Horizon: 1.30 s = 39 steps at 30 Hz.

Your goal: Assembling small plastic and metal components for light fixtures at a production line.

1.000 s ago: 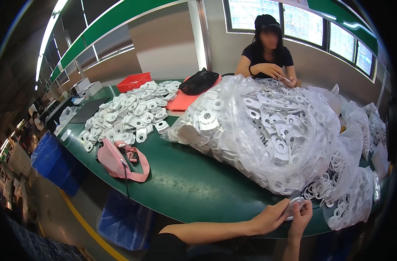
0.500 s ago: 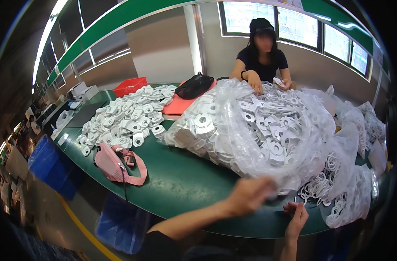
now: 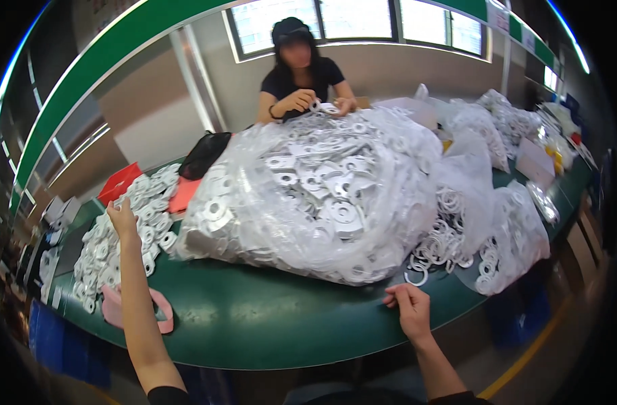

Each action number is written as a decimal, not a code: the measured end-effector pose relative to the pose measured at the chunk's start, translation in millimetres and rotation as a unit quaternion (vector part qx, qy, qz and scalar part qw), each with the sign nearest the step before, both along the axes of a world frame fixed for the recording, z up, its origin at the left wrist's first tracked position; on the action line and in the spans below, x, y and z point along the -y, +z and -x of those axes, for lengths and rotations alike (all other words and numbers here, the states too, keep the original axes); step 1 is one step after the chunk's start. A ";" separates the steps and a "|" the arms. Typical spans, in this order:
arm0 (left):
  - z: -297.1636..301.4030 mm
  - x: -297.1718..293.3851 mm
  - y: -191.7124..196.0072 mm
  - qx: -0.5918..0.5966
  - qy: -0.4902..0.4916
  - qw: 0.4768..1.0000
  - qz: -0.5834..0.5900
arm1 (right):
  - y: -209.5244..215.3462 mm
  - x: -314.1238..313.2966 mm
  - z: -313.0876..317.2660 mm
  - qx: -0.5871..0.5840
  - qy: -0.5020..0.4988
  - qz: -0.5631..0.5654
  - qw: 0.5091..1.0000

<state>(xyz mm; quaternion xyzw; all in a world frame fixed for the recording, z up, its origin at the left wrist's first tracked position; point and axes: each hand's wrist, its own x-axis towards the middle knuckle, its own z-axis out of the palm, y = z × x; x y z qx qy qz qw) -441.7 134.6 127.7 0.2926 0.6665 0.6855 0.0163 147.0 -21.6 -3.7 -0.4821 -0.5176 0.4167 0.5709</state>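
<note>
My left hand (image 3: 124,219) reaches far out over a pile of flat white plastic parts with round holes (image 3: 100,260) on the left. Its fingers are apart, and I see nothing held in them. Low at the right, my right hand (image 3: 411,309) has its fingers curled above the table edge; whether a small thing is between them is hidden. Just beyond it lie loose white rings (image 3: 441,247), spilling from a clear plastic bag (image 3: 467,202). A big clear bag (image 3: 254,223) full of similar white parts (image 3: 342,214) fills the middle.
Across the green table (image 3: 268,310), a co-worker (image 3: 298,81) handles white parts behind the big bag. A pink pouch (image 3: 161,312) lies under my left forearm. Behind the pile are a red bin (image 3: 119,181) and a black bag (image 3: 205,155). More filled bags (image 3: 514,236) crowd the right.
My left hand has swung from beside the big bag out to the pile at the left. The view has turned rightward. The co-worker's hands have come together around the parts.
</note>
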 end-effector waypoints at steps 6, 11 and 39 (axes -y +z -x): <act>-236.1 -0.4 13.2 -0.349 -0.200 0.915 -0.030 | 5.2 0.9 -18.6 0.200 -0.173 -0.230 0.937; -336.6 12.1 -0.6 -0.499 -0.407 0.765 0.000 | 35.6 -3.0 -139.8 0.365 -0.473 -0.305 0.742; -376.9 -18.5 -71.0 -0.453 -0.503 0.714 0.179 | 83.7 -85.6 -287.2 0.353 -0.498 -0.201 0.766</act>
